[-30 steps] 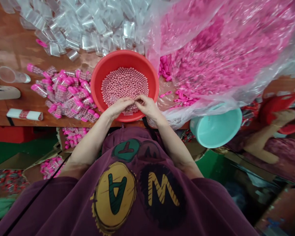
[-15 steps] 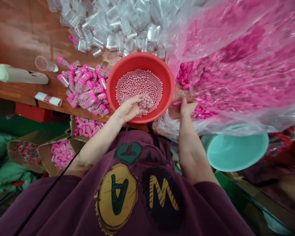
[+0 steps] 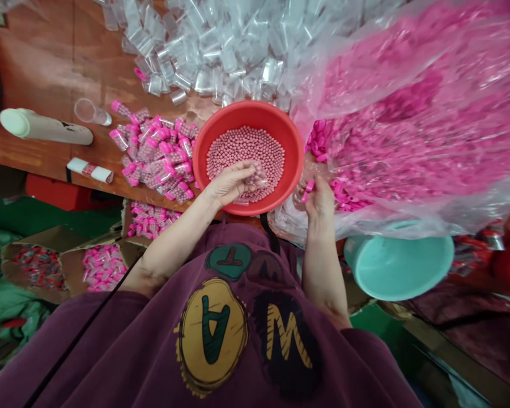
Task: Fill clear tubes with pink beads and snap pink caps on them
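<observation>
A person in a purple shirt (image 3: 161,345) sits or stands at a brown surface (image 3: 34,79), seen from above with both arms reaching forward. The left hand (image 3: 233,182) is curled around a clear bottle (image 3: 257,177) of pink beads, holding it between thumb and fingers over the near part of a red bowl (image 3: 296,153). More loose beads (image 3: 246,148) cover the bottom of the bowl. To its right, apart from it, the right hand (image 3: 322,197) pinches a bright pink cap (image 3: 308,191) at its fingertips. Just beyond that hand, loose caps (image 3: 351,197) spill from a big clear bag (image 3: 408,133) full of pink pieces. Left of the bowl lies a heap of capped bottles (image 3: 157,153) filled with beads; behind it spreads a pile of clear containers (image 3: 221,45). Farther left are a clear cup (image 3: 91,111), a pale cylinder (image 3: 51,128) and a small white roll (image 3: 90,170). A teal tub (image 3: 402,266) stands at the near right, and open boxes (image 3: 77,266) sit below the surface at left.
</observation>
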Tool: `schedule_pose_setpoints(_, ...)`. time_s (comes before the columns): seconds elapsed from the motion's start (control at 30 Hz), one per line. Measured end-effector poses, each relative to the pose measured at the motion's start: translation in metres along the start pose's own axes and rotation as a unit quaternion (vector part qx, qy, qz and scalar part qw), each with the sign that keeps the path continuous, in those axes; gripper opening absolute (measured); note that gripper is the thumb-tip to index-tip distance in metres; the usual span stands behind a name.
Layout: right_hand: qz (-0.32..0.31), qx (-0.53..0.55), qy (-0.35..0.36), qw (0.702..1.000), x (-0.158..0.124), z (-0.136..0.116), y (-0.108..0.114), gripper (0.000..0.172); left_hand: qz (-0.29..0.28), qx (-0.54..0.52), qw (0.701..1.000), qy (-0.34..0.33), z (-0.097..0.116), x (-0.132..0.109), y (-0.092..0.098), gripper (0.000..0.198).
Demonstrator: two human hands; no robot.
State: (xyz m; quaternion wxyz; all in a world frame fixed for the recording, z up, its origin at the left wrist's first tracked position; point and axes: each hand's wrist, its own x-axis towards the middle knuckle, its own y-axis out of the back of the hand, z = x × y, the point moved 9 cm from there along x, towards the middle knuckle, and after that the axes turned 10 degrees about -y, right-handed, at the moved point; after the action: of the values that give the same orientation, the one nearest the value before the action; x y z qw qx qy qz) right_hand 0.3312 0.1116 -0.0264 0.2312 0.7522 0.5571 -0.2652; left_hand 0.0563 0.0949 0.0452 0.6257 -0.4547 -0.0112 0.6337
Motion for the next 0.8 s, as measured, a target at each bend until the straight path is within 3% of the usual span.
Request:
schedule_pose_setpoints(0.1,-0.037,0.162,-0.095,0.982,-0.019,0.010,-0.009,0.031,0.008,-0.010,1.000,0.001,0.004,0.003,-0.004,0.016)
schedule_pose_setpoints(0.2,-0.064,0.199,-0.095,0.973,-0.040,0.005,-0.026,0.043,-0.001,0.001,1.000,-0.015,0.013,-0.002,-0.007,0.019)
schedule_pose_setpoints(0.3,-0.100,0.169,-0.080,0.977,-0.059,0.003,-0.052,0.045,-0.007,0.010,1.000,-0.028,0.018,-0.005,-0.003,0.020)
schedule_pose_setpoints(0.43,-0.140,0.112,-0.087,0.980,-0.075,0.016,-0.083,0.046,0.036,0.035,0.999,0.008,0.010,-0.002,0.016,0.007)
schedule_pose_setpoints(0.6,-0.130,0.029,-0.038,0.990,-0.082,0.018,-0.089,0.054,-0.003,0.029,1.000,0.008,0.013,-0.008,0.012,0.012)
schedule_pose_setpoints(0.8,-0.113,-0.074,0.079,0.988,-0.095,-0.007,-0.092,0.052,-0.003,0.029,1.000,0.003,0.008,-0.004,0.022,0.013)
